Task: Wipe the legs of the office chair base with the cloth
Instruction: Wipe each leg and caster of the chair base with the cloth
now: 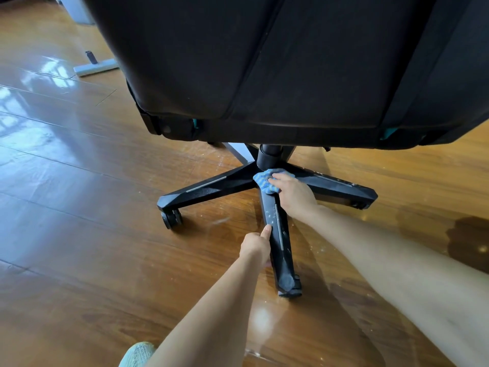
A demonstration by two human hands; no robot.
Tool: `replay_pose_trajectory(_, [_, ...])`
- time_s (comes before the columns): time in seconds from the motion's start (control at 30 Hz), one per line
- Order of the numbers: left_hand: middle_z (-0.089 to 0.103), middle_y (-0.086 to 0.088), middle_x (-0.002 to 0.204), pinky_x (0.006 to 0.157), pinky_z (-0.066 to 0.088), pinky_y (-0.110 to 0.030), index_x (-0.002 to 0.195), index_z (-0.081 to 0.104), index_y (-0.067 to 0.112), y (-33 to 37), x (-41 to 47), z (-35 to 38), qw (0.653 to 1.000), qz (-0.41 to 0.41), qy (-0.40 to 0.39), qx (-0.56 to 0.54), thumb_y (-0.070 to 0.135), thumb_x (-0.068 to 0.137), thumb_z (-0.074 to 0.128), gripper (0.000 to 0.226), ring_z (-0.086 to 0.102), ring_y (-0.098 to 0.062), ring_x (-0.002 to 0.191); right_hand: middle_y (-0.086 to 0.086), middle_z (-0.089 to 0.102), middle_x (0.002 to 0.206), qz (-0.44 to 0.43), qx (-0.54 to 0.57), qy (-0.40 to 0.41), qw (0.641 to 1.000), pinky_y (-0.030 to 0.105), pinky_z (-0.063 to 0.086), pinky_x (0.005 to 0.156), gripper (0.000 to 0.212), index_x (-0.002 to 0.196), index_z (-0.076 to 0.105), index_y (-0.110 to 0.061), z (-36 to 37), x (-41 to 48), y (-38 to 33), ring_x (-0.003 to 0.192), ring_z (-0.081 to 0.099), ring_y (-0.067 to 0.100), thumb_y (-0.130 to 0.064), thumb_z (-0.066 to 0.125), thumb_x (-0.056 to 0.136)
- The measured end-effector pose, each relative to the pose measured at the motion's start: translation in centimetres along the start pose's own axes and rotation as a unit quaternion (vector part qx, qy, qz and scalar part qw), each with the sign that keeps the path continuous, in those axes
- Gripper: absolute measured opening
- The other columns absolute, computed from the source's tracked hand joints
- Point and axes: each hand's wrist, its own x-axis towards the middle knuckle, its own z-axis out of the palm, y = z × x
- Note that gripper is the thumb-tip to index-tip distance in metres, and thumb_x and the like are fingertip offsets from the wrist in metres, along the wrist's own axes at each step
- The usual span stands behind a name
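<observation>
The right hand (292, 193) presses the cloth (264, 181), fingers closed on it, at the hub end of the near leg (277, 239). The left hand (255, 246), fingers curled, grips that leg's side. White specks show along it; judged best: one firm stroke outward to the caster end.

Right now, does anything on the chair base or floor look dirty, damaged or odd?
Yes. The nearest leg carries pale specks and smears below the blue cloth, so it is not yet clean. Similar white flecks dot the wooden floor beside it. No damage shows.
</observation>
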Motion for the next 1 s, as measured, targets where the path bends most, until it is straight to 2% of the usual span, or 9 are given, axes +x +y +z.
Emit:
replay_pose_trajectory(0.23, [0.073,-0.012,0.117,0.081,0.066,-0.041,0.141,0.058,0.009,0.0,0.2,-0.5,1.000,0.012,-0.008,-0.024,0.053,0.103,0.059,0.058,0.076,-0.028,0.097,-0.012,0.042,0.159,0.033,0.032,0.014,0.999,0.035,0.042,0.113,0.061,0.149,0.052,-0.029,0.3,-1.7,-0.9,0.142,0.045,0.018,0.002,0.047,0.097])
replay_pose_trajectory(0.3, [0.075,-0.011,0.110,0.077,0.067,-0.040,0.129,0.065,0.009,-0.2,0.6,-0.7,0.999,0.048,-0.002,-0.011,0.052,0.103,0.058,0.051,0.077,-0.025,0.088,-0.011,0.041,0.160,0.011,0.024,0.006,1.000,0.036,0.045,0.110,0.062,0.149,0.052,-0.027,0.4,-2.9,-0.5,0.140,0.047,0.019,0.004,0.046,0.095])
replay_pose_trajectory(0.37, [0.075,-0.008,0.096,0.069,0.067,-0.036,0.107,0.070,0.011,-1.0,1.0,-0.5,0.995,0.096,0.004,0.016,0.052,0.104,0.056,0.043,0.074,-0.020,0.076,-0.011,0.041,0.158,-0.015,0.023,-0.017,0.999,0.036,0.049,0.105,0.063,0.147,0.055,-0.026,0.5,-4.0,0.4,0.136,0.050,0.020,0.006,0.045,0.093])
replay_pose_trajectory(0.47, [0.060,0.000,0.070,0.050,0.053,-0.026,0.076,0.057,0.019,-1.9,0.7,-0.3,0.990,0.136,0.016,0.027,0.050,0.105,0.057,0.042,0.058,-0.014,0.056,-0.012,0.047,0.147,-0.029,0.032,-0.004,0.999,0.035,0.054,0.092,0.057,0.140,0.062,-0.025,0.9,-5.4,0.7,0.118,0.060,0.021,0.004,0.047,0.093])
replay_pose_trajectory(0.53, [0.055,0.004,0.065,0.050,0.053,-0.027,0.071,0.051,0.022,-1.8,0.7,-0.2,0.989,0.137,0.029,0.038,0.051,0.104,0.057,0.045,0.055,-0.013,0.053,-0.011,0.053,0.135,-0.024,0.031,0.018,0.999,0.033,0.054,0.089,0.051,0.133,0.067,-0.026,0.4,-5.0,0.7,0.109,0.062,0.020,0.001,0.049,0.093])
replay_pose_trajectory(0.63, [0.061,0.003,0.065,0.067,0.066,-0.038,0.076,0.056,0.017,-1.4,0.9,-0.5,0.988,0.134,0.033,0.072,0.054,0.103,0.056,0.046,0.062,-0.016,0.053,-0.008,0.062,0.124,-0.018,0.016,0.024,0.999,0.034,0.052,0.092,0.047,0.125,0.073,-0.027,-0.9,-3.0,0.4,0.109,0.063,0.020,-0.001,0.051,0.093])
replay_pose_trajectory(0.73, [0.058,0.004,0.060,0.053,0.056,-0.030,0.084,0.058,0.015,-1.4,0.8,-0.8,0.990,0.120,0.024,0.069,0.056,0.103,0.055,0.045,0.056,-0.012,0.042,-0.002,0.062,0.128,0.008,0.013,-0.007,1.000,0.038,0.051,0.095,0.046,0.128,0.071,-0.026,-1.9,-1.3,0.0,0.115,0.061,0.023,-0.003,0.051,0.094])
replay_pose_trajectory(0.9, [0.055,-0.001,0.063,0.063,0.046,-0.035,0.106,0.061,0.010,-1.3,0.6,-0.9,0.994,0.099,-0.007,0.050,0.054,0.104,0.054,0.045,0.047,-0.017,0.048,0.000,0.067,0.130,0.029,0.025,0.004,0.999,0.041,0.054,0.094,0.050,0.129,0.071,-0.028,-2.0,-2.1,-0.3,0.116,0.062,0.027,-0.003,0.049,0.092])
replay_pose_trajectory(1.0, [0.062,-0.001,0.072,0.064,0.047,-0.034,0.098,0.059,0.012,-1.1,0.4,-0.9,0.989,0.122,-0.001,0.078,0.054,0.105,0.052,0.043,0.055,-0.017,0.055,0.001,0.069,0.132,0.036,0.010,0.008,0.999,0.042,0.055,0.092,0.050,0.133,0.068,-0.030,-1.1,-4.6,0.1,0.116,0.064,0.028,-0.008,0.050,0.092])
